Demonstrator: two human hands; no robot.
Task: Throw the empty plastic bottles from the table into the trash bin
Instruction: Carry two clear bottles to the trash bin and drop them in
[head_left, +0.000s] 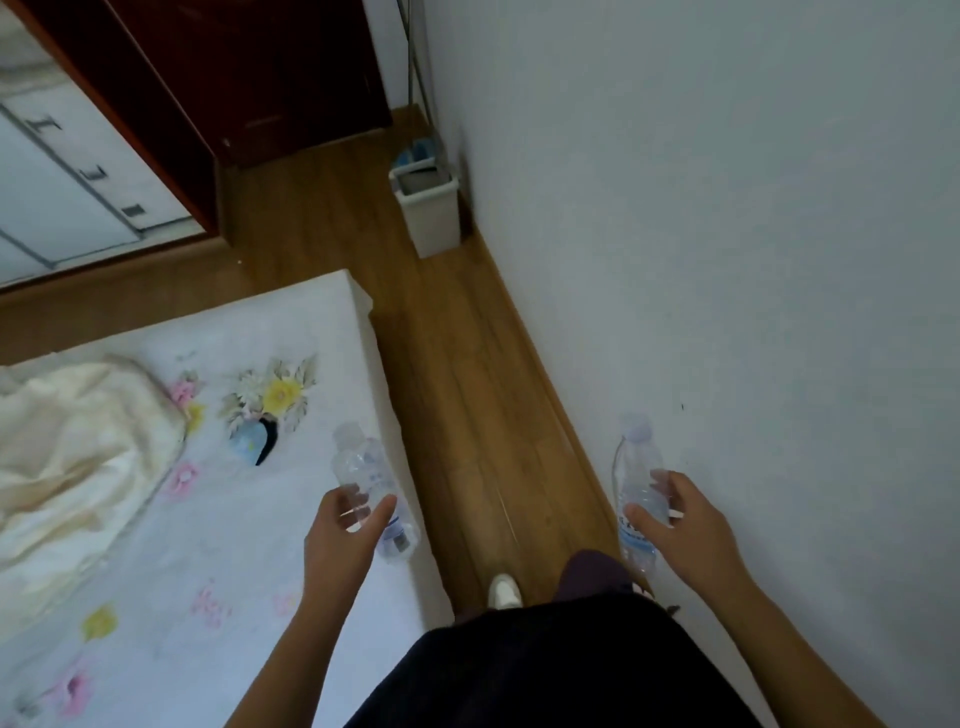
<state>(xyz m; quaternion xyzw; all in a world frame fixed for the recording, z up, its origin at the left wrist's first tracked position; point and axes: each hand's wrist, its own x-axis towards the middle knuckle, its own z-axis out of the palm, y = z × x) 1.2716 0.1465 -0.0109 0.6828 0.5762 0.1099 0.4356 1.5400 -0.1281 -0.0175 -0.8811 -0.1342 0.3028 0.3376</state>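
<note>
Left hand: your left hand is clamped round the left bottle, thumb on one side and fingers curled over the other, gripping it about mid-body.
Left bottle: clear plastic with a pale label near its base, held in the air with the cap end pointing away from you. It hangs above the near edge of the bed.
Right hand: your right hand is closed on the right bottle, fingers wrapped across its middle.
Right bottle: also clear, with a blue-and-white label and a pale cap (the cap is blurred). It is carried cap-forward, close to the wall and above the strip of floor.
Trash bin: the trash bin is pale and rectangular with an open top, and stands on the floor against the wall. It is well ahead of both hands. You cannot tell what lies inside it.
Bed: a white sheet with a flower print lies on your left, with a cream blanket bunched on it.
Beyond the bed: a dark red wardrobe stands at the far end.
Below you: one white shoe shows on the floor between bed and wall.
</note>
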